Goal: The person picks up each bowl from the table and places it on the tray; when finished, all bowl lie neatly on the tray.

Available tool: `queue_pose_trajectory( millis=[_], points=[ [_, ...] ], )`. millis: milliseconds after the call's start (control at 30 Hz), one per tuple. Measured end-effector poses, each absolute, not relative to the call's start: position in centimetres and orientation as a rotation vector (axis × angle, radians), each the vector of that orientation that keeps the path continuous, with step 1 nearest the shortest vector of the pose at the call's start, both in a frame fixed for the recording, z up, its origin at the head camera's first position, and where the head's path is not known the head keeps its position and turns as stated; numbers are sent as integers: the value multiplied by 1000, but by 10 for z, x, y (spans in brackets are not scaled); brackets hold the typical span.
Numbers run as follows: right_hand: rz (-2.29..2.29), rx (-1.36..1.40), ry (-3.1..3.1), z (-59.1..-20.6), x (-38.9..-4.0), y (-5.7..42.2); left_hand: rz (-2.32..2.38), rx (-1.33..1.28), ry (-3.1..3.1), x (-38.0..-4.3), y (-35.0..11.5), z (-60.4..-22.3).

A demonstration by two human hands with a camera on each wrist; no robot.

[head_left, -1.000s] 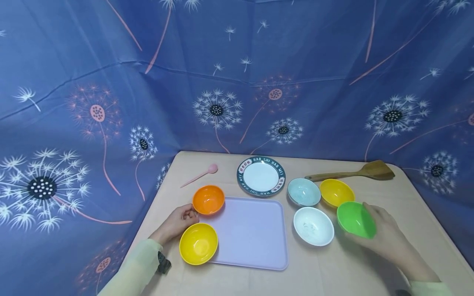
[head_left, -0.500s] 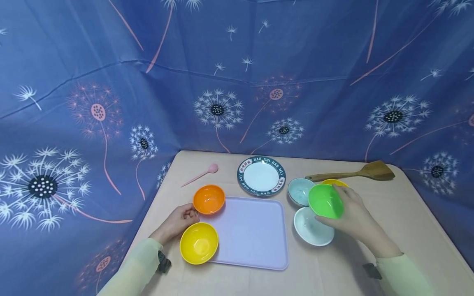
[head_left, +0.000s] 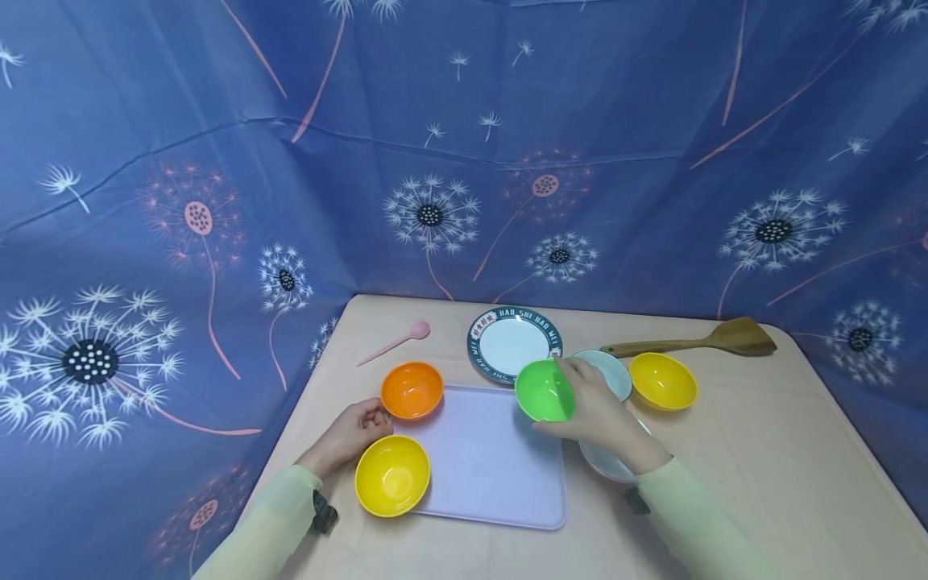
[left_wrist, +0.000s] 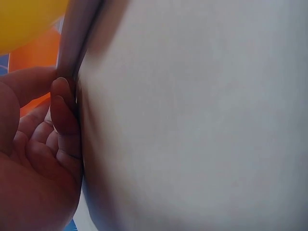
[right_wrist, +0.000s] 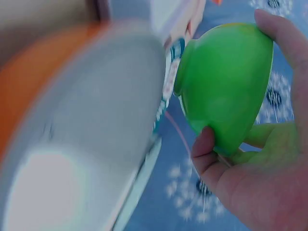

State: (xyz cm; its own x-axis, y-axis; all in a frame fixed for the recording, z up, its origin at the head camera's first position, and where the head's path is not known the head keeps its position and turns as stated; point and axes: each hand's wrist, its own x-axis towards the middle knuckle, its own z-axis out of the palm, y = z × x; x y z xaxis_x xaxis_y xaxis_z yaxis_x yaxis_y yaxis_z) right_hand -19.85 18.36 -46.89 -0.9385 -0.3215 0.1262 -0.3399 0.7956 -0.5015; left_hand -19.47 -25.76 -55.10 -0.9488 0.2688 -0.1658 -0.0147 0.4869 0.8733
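Observation:
My right hand grips a green bowl by its side, above the right back part of a pale lilac tray. In the right wrist view, thumb and fingers spread around this bowl, which is tilted there. At the tray's left edge, my left hand pinches the rim; the left wrist view has its fingertips right at that lilac edge. An orange bowl sits over the tray's back left corner. Closer to me, a yellow bowl overlaps the front left corner.
Right of the tray, a white bowl and a light blue bowl are partly hidden by the right hand. Beyond stand a second yellow bowl, a wooden spatula and a green-rimmed plate. A pink spoon lies back left.
My right hand has carried the green bowl leftward from the right side, past the white and light blue bowls, to over the tray. The left hand has stayed at the tray's edge.

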Motion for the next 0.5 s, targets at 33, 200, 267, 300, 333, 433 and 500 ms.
queue_pose_trajectory(
  millis=[33, 200, 267, 300, 333, 433, 500],
  points=[
    [836, 559, -2946, -472, -199, 177, 1441, 214, 2458, -195, -258, -551],
    [851, 610, -2976, -484, -201, 144, 1430, 210, 2464, -195, -258, -551],
    [844, 614, -2982, -488, -202, 134, 1430, 205, 2463, -196, -257, -551],
    [837, 622, -2979, -490, -203, 130, 1429, 199, 2462, -196, -257, -551],
    [847, 627, -2977, -492, -204, 126, 1428, 195, 2462, -197, -257, -551],
    [880, 628, -2976, -497, -207, 115, 1426, 199, 2465, -197, -256, -552],
    [912, 629, -2982, -500, -209, 108, 1426, 192, 2465, -197, -257, -552]
  ],
)
